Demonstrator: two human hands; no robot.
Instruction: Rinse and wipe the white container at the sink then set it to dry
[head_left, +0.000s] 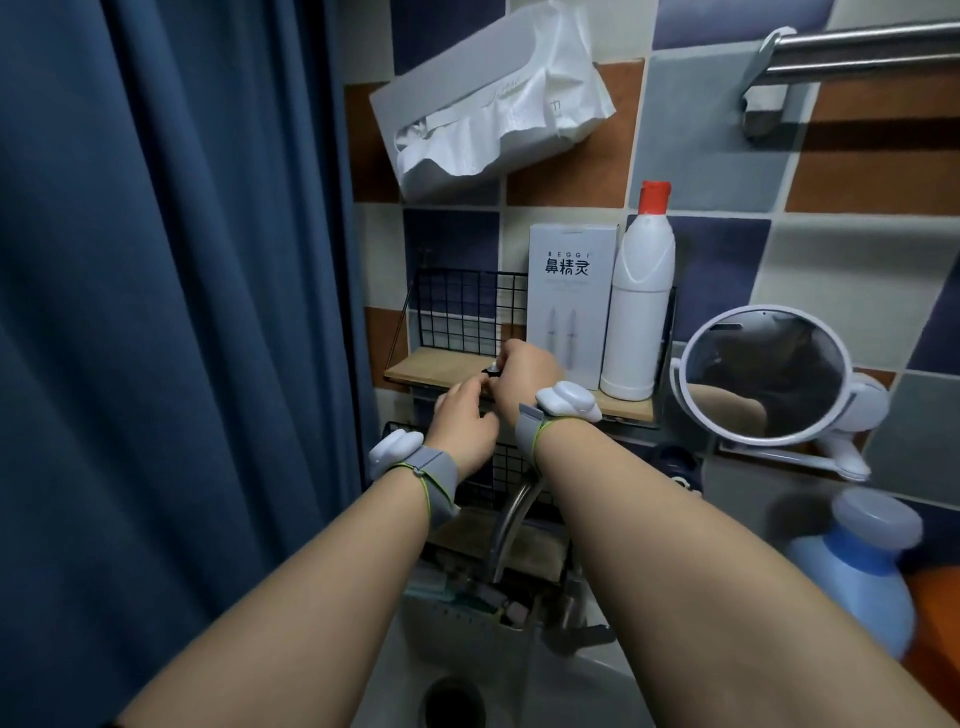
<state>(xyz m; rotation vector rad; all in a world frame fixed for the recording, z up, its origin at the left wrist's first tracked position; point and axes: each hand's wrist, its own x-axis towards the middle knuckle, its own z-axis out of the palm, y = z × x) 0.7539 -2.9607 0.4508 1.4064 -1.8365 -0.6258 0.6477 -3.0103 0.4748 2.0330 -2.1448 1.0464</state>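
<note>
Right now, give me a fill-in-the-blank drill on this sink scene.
1. The bottle on the shelf has a ____ cap.
2. The box stands to the ____ of the bottle.
3. The mirror is ____ in shape.
4. Both hands, left hand and right hand, meet over the ____.

Missing words: red; left; round; shelf

A light wooden shelf board (415, 366) with a black wire-grid back (457, 312) hung on the tiled wall. On it stood a tall white cardboard box (570, 291) just beside a white plastic bottle with a red cap (641, 301).
</note>
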